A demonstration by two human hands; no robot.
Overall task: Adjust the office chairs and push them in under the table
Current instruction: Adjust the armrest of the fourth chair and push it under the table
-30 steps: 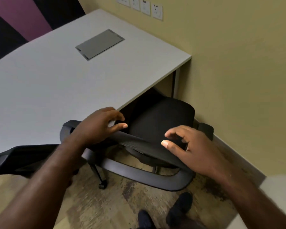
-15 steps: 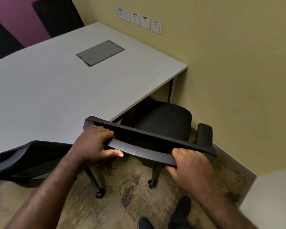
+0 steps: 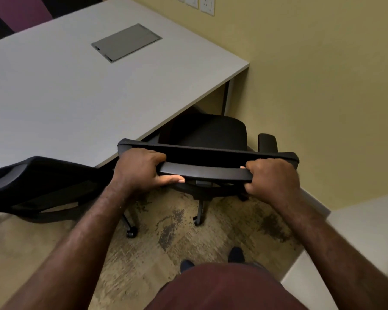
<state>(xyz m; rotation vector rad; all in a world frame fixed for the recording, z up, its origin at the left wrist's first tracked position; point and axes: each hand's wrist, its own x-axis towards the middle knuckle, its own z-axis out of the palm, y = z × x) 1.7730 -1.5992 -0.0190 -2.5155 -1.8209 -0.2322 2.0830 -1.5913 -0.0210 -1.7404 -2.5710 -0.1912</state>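
Both hands, left hand (image 3: 141, 168) and right hand (image 3: 271, 177), curl round the black mesh office chair's (image 3: 207, 156) top rail; push evenly, steering straight under the pale grey desk (image 3: 76, 90).

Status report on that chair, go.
Both hands, left and right, grip chair back. Seat partly under table. Second chair close on left.

- L hand (image 3: 141, 168) & R hand (image 3: 270, 177) grip top of black chair back (image 3: 207, 156).
- Chair seat (image 3: 208, 130) partly under grey table (image 3: 76, 90).
- 2nd chair (image 3: 38, 182) at left.
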